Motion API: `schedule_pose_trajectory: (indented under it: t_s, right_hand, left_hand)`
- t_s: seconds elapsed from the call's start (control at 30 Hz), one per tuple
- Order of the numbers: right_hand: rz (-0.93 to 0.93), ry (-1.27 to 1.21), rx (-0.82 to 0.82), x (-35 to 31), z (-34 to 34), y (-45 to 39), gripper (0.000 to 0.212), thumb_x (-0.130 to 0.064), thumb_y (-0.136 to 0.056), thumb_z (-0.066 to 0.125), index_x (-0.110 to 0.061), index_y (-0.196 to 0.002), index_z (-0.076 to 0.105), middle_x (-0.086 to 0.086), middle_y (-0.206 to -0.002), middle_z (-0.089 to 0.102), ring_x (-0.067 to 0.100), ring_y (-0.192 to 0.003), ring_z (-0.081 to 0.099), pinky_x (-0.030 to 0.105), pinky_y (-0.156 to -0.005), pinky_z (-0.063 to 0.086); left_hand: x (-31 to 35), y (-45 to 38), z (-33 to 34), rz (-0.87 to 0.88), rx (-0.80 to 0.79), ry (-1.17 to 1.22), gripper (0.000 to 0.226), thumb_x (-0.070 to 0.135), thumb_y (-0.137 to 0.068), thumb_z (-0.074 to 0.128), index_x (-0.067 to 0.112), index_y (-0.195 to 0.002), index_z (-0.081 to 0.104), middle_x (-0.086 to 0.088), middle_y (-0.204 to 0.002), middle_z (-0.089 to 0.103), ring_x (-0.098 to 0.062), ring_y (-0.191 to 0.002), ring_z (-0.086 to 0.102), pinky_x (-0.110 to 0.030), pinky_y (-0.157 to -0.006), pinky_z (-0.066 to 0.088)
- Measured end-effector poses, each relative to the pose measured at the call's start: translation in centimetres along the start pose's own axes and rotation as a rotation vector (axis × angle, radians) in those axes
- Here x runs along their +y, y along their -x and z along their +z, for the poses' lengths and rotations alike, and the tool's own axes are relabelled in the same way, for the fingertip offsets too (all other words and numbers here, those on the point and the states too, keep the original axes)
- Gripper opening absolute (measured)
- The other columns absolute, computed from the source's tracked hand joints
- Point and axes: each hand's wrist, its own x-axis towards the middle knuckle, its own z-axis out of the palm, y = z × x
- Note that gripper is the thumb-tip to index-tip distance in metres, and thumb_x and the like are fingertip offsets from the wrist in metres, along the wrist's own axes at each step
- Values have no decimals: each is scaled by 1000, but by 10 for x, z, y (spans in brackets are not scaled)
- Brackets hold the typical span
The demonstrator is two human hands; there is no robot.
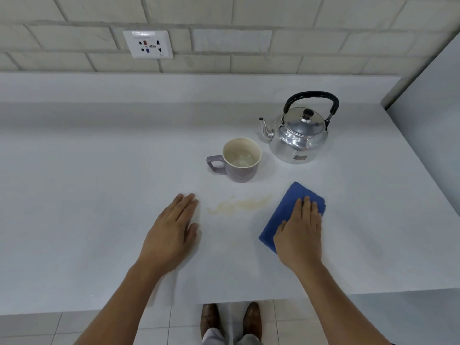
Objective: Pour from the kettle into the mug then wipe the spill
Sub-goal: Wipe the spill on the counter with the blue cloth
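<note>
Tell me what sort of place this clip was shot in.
Most likely a home or office kitchen counter. A metal kettle and a mug stand on a white countertop against a tiled wall with a wall socket, and a tiled floor shows below the counter edge.

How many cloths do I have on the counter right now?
1. A folded blue cloth lies flat under the right hand, right of the spill and in front of the kettle. None seems hidden.
</note>
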Motion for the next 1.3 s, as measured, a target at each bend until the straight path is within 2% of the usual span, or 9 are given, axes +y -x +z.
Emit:
schedule_pose_trajectory:
  t_s: [0.1, 0.2, 0.43, 0.6, 0.73, 0.83, 0.97, 1.13, 1.3]
  right_hand:
    - [-60, 8, 6, -10, -1, -24, 73, -23, -103, 40, -2, -161, 0, 15, -171, -4, 34, -157, -7, 44, -128, 1]
    - [-263, 68, 31, -18, 8, -29, 67, -21, -106, 33, -7, -162, 0, 10, -172, -5, 31, -158, -8, 43, -128, 2]
    - [-640, 82, -59, 16, 20, 18, 59, -31, -107, 23, -21, -163, 7, -6, -172, -1, 13, -158, -8, 36, -128, 3]
    - [-451, 63, 13, 83, -2, 1, 58, -27, -108, 30, -25, -161, 7, -7, -171, 4, 15, -158, -1, 34, -127, 3]
    - [-255, 50, 43, 56, -8, -37, 62, -23, -107, 33, -19, -162, 4, 1, -172, 3, 24, -158, -2, 41, -128, 5]
    - [-324, 33, 27, 0, 4, -32, 61, -23, -107, 34, -13, -163, 11, 3, -172, 5, 29, -158, 1, 44, -127, 6]
    - [-471, 55, -34, -47, 31, 16, 61, -35, -107, 21, -19, -163, 2, -5, -171, -8, 21, -157, -12, 38, -127, -3]
    - [-740, 32, -141, -12, 30, 51, 57, -37, -108, 21, -32, -162, 7, -19, -171, -4, 7, -157, -9, 31, -125, -2]
    - [-570, 25, -94, 12, 20, 28, 56, -36, -108, 22, -33, -160, 1, -19, -169, -7, 7, -156, -10, 33, -127, -1]
  left_hand:
    - [-14, -1, -6, 62, -25, -60, 58, 45, -104, 37, 22, -157, 37, 8, -167, 31, -14, -157, 20, -35, -125, 22]
    - [-20, -1, -8, 79, -48, -76, 59, 50, -105, 33, 27, -160, 31, 13, -168, 25, -9, -157, 14, -33, -126, 19]
    - [-21, 0, -7, 45, -19, -40, 56, 42, -104, 35, 26, -158, 35, 12, -168, 26, -8, -157, 15, -34, -126, 20]
    - [-31, 0, -14, 70, -46, 17, 56, 40, -103, 35, 24, -157, 39, 11, -167, 29, -7, -157, 16, -37, -125, 27]
    - [-44, 0, -21, 73, -57, -49, 59, 51, -105, 29, 28, -159, 33, 12, -168, 25, -11, -158, 12, -41, -126, 23]
    - [-47, 2, -19, 83, -65, -60, 60, 55, -106, 25, 31, -161, 26, 15, -170, 18, -8, -159, 4, -39, -127, 18]
    - [-49, 3, -16, 79, -52, -76, 59, 55, -106, 26, 32, -161, 25, 17, -170, 17, -7, -158, 3, -37, -127, 17]
    - [-49, 3, -14, 73, -26, -79, 60, 53, -106, 30, 29, -161, 25, 15, -170, 19, -6, -158, 5, -33, -127, 13]
    - [-50, 3, -11, 65, -9, -94, 61, 52, -106, 32, 28, -161, 25, 16, -170, 20, -5, -158, 5, -29, -127, 10]
